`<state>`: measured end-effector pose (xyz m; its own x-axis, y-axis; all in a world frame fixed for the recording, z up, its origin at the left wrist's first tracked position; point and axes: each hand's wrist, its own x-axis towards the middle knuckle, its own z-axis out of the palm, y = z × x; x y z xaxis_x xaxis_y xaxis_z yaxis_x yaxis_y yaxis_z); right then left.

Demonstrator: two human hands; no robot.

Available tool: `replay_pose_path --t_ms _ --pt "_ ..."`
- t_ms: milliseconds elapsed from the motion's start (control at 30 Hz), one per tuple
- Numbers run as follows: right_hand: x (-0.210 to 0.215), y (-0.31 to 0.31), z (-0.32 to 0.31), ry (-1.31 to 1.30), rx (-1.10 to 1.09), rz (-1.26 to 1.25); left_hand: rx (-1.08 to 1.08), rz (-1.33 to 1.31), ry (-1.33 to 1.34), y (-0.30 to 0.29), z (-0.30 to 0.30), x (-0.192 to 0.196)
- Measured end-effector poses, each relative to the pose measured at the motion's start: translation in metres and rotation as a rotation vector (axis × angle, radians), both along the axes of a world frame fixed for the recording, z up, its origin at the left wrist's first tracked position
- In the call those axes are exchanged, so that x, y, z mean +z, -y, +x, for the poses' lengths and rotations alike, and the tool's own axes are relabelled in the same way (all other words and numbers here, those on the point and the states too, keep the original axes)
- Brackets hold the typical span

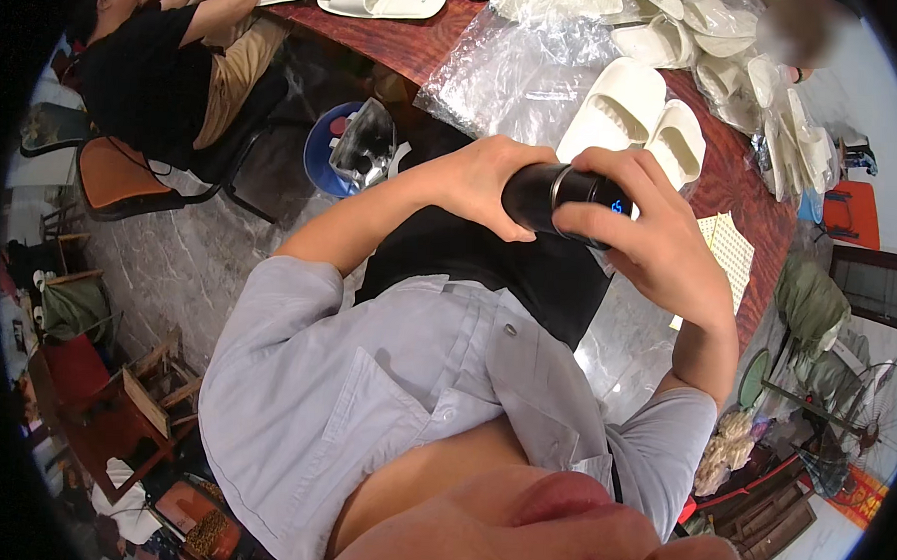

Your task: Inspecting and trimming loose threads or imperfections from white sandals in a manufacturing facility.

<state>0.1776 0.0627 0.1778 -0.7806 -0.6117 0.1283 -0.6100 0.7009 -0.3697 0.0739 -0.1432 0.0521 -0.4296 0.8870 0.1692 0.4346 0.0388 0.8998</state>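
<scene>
A black cylindrical flask (535, 196) with a silver band round it lies sideways between my two hands, above my lap at the table's edge. My left hand (488, 187) is wrapped round one end of it. Closed round the other end, past the band, is my right hand (661, 229); a small blue lit display shows there between its fingers. A pair of white slide slippers (622, 92) rests on the table just beyond the flask. Clear plastic bags (513, 73) lie to the left of that pair.
More white slippers (790, 135), many in clear plastic, are heaped along the red-brown table (398, 53). A dotted yellow sheet (725, 257) is beside my right forearm. A blue bucket (324, 149) stands on the floor at left, near a seated person (142, 76). A fan (878, 419) is at right.
</scene>
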Motion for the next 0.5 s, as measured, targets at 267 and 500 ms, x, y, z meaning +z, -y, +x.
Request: replay_pose_path --t_ms 267,500 --pt "0.039 -0.003 0.027 -0.330 0.007 -0.278 -0.273 0.093 0.156 -0.001 -0.009 0.020" --pt "0.024 -0.046 0.047 -0.455 -0.449 -0.896 -0.229 0.303 0.009 -0.004 -0.010 0.050"
